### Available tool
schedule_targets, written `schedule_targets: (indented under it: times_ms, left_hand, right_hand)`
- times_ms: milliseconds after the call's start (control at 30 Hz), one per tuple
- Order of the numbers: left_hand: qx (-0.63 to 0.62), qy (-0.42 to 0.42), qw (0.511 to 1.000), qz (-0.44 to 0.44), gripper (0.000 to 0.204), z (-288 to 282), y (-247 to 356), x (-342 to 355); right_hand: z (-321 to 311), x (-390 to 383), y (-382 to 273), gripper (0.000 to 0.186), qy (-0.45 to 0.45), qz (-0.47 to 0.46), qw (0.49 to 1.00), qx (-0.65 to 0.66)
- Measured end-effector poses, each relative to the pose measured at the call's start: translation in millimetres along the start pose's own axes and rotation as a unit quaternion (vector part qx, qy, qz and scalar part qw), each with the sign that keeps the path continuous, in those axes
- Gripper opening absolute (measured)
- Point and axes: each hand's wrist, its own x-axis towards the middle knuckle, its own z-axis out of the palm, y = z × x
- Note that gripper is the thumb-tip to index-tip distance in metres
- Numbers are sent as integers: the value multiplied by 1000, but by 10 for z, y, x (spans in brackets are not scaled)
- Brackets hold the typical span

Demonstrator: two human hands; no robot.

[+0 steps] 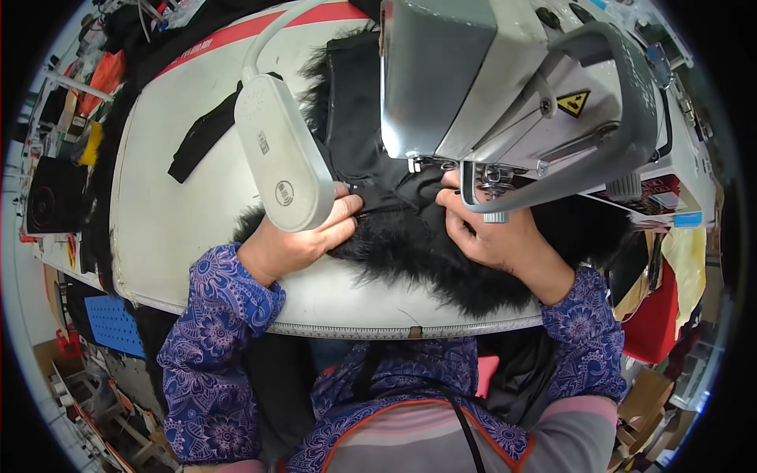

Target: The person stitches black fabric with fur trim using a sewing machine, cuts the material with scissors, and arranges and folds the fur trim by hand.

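Observation:
Black fabric with a long furry edge lies across the white sewing table under the head of a sewing machine. My left hand has its fingers pressed together on the fabric's left part, partly covered by a white lamp head. On the other side, my right hand is closed with bent fingers on the fabric, beside the needle area. The machine's head and grey guard hide some of its fingertips. The needle itself cannot be made out.
A narrow black fabric strip lies on the table's left part. Along the front edge runs a measuring tape. A blue perforated basket stands low at left, and a red thing sits at right.

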Motion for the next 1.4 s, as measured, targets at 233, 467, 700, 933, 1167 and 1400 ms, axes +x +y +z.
schedule_targets:
  times_ms: [233,467,700,933,1167,1400]
  left_hand:
    - [3,-111,989,-95,39,-14,167,125]
    - [13,-65,982,-176,46,2,291,235]
    - [-30,-61,997,-44,32,45,254,255]
    - [-51,-30,984,-167,60,75,275,263]
    - [-48,-54,991,-109,52,-54,263,361]
    - [-53,-24,993,-102,30,5,241,169]
  right_hand:
    - [27,-16,7,15,26,28,999,-14]
    - [69,-14,53,26,13,43,996,81]
    - [26,1,66,55,-45,93,990,91]
    - [-54,-14,106,70,-40,94,985,138]
    - [-9,-21,130,62,-42,66,986,149]
    - [-213,-20,98,53,-53,51,983,168]
